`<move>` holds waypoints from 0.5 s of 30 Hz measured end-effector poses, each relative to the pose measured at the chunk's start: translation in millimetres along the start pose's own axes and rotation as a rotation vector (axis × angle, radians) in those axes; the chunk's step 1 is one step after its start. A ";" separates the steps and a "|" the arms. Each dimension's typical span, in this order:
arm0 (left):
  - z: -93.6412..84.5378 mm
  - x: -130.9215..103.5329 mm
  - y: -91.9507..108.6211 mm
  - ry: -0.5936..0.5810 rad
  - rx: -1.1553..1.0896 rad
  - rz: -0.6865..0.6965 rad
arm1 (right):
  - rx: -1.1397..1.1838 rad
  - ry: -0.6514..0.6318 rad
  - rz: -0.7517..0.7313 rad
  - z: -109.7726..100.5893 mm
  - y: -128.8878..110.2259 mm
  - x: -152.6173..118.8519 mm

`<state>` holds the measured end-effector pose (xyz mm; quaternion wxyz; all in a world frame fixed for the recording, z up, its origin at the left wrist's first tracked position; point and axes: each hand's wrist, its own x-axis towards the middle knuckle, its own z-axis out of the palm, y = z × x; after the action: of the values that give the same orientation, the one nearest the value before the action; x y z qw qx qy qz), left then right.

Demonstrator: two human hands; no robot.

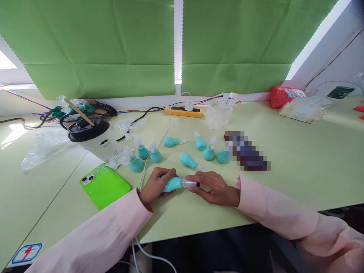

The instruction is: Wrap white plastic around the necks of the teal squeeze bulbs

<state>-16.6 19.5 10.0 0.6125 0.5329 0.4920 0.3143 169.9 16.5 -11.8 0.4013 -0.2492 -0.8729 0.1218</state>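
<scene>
A teal bulb nasal aspirator [172,184] with a transparent tube end lies level between my hands, just above the near part of the table. My left hand [158,184] is wrapped round its rubber bulb. With thumb and fingers, my right hand [212,187] pinches the far end of the transparent tube [189,183]; the fingers partly hide that end. Beyond the hands are several more teal aspirators: one lying on its side [187,160] close to my right hand, another lying one [171,141] farther back, and some standing, such as this aspirator [209,152].
A green phone [105,185] lies beside my left sleeve, with a lidded paper cup [98,142] behind it. A white cable [144,170] crosses the table from the yellow power strip [179,111]. Farther back stand a translucent plastic cup [218,115] and a tissue pack [301,110].
</scene>
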 end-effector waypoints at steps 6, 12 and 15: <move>-4.4 -3.4 -1.0 -0.120 -0.039 -0.040 | -0.107 -0.039 -0.115 -3.0 4.1 2.7; -8.3 -3.6 -1.4 -0.174 -0.092 -0.024 | -0.015 -0.063 -0.107 -9.1 2.5 7.6; -8.8 -3.1 -0.6 -0.190 0.038 0.080 | 0.024 -0.085 -0.087 -11.8 3.1 9.0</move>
<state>-25.9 19.6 10.8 0.6332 0.5909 0.4160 0.2772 174.9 24.1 0.3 0.3717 -0.2008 -0.8977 0.1253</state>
